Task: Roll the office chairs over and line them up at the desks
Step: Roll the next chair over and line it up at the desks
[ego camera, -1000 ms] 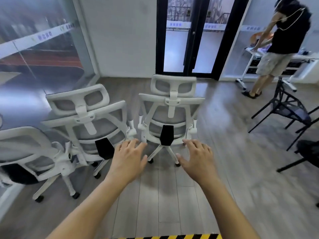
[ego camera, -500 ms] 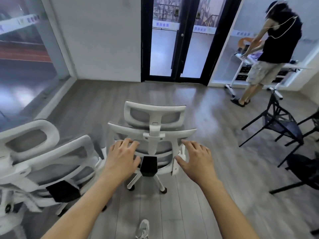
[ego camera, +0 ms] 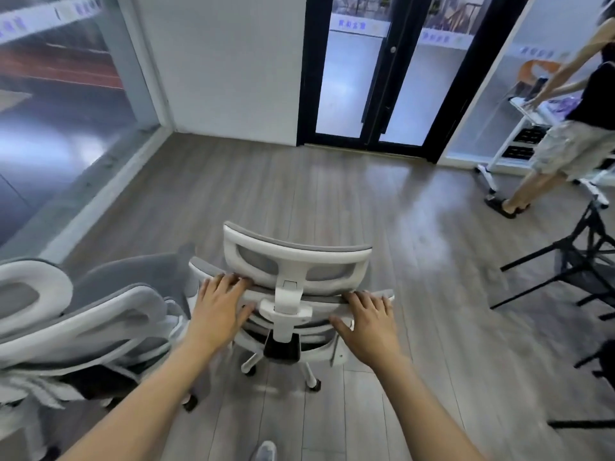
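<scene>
Shoe tip (ego camera: 265, 453) shows at the bottom edge. Both my hands grip the backrest top of the white mesh office chair (ego camera: 293, 294) before me: left hand (ego camera: 218, 312) beside the headrest post, right hand (ego camera: 369, 322) near the far corner. Just left, a second white office chair (ego camera: 83, 327) crowds close. Black metal chairs (ego camera: 579, 261) stand to the right, another person (ego camera: 575, 134) beyond them, glass doors (ego camera: 372, 81) farthest.

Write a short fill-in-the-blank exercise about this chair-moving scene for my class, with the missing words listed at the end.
1. Both hands grip the top edge of the white office chair's ____.
2. The left hand is on the side nearer the second ____ chair.
3. The black folding chair stands to the ____ of the gripped chair.

Missing words: backrest; white; right
</scene>
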The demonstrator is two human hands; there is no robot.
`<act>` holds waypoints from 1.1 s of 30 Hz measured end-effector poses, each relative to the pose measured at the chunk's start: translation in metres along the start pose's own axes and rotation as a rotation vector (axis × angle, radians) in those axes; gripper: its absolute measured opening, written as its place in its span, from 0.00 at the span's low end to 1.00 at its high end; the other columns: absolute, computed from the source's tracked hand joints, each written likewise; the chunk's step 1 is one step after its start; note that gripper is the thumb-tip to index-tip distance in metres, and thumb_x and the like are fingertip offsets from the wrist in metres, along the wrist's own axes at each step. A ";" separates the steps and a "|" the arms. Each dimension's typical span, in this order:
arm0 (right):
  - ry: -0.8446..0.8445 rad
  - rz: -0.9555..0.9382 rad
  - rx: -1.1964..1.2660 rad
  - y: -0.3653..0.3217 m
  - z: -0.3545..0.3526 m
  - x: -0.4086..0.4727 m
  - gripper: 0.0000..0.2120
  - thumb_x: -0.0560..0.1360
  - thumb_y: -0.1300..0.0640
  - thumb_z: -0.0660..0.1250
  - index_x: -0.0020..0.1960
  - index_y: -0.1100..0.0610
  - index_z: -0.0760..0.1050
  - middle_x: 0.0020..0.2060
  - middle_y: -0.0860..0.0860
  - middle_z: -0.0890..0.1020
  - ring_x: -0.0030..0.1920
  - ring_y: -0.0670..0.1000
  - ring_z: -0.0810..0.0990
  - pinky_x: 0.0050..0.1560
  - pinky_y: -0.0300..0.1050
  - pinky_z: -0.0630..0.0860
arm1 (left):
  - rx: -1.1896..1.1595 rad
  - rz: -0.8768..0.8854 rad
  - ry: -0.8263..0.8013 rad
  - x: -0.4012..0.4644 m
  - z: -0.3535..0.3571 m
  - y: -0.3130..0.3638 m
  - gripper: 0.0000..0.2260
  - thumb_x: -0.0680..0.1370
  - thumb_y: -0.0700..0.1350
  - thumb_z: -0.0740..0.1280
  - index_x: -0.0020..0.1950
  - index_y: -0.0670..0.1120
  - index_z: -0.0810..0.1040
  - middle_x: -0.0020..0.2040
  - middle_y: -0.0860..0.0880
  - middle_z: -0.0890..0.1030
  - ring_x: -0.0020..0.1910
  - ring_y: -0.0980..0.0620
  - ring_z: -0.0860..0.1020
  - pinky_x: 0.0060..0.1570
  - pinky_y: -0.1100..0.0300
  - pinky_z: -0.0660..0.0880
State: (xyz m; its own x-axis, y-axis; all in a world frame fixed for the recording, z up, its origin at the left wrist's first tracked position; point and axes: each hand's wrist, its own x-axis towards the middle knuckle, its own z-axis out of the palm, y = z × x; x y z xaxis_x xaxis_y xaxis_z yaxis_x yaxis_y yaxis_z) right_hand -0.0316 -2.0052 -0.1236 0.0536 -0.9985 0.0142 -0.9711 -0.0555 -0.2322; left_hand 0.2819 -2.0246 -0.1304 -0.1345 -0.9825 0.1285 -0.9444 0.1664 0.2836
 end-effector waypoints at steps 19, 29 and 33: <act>0.073 -0.566 0.090 0.152 0.009 -0.082 0.29 0.74 0.26 0.59 0.50 0.53 0.73 0.46 0.48 0.75 0.46 0.53 0.72 0.49 0.51 0.72 | -0.176 -0.337 0.061 -0.167 0.026 0.152 0.19 0.75 0.60 0.70 0.63 0.54 0.77 0.61 0.53 0.73 0.62 0.48 0.70 0.65 0.51 0.69; 0.216 -0.915 0.129 0.217 0.011 -0.208 0.27 0.75 0.32 0.65 0.41 0.58 0.73 0.37 0.52 0.74 0.39 0.58 0.73 0.44 0.52 0.71 | -0.205 -0.505 0.250 -0.351 0.050 0.265 0.17 0.73 0.61 0.71 0.59 0.56 0.79 0.57 0.56 0.74 0.61 0.54 0.68 0.64 0.61 0.65; 0.202 -1.022 0.153 0.227 0.010 -0.251 0.26 0.74 0.33 0.68 0.42 0.57 0.73 0.38 0.51 0.74 0.40 0.58 0.74 0.45 0.52 0.72 | -0.185 -0.571 0.326 -0.425 0.058 0.312 0.19 0.74 0.64 0.67 0.60 0.57 0.78 0.56 0.56 0.73 0.60 0.52 0.67 0.63 0.58 0.66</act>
State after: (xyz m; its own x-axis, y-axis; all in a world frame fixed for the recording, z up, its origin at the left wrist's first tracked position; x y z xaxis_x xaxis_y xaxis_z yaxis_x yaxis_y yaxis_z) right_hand -0.2634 -1.7672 -0.1895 0.7771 -0.4587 0.4310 -0.4451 -0.8846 -0.1388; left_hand 0.0272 -1.5596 -0.1517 0.4944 -0.8499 0.1822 -0.7697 -0.3306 0.5462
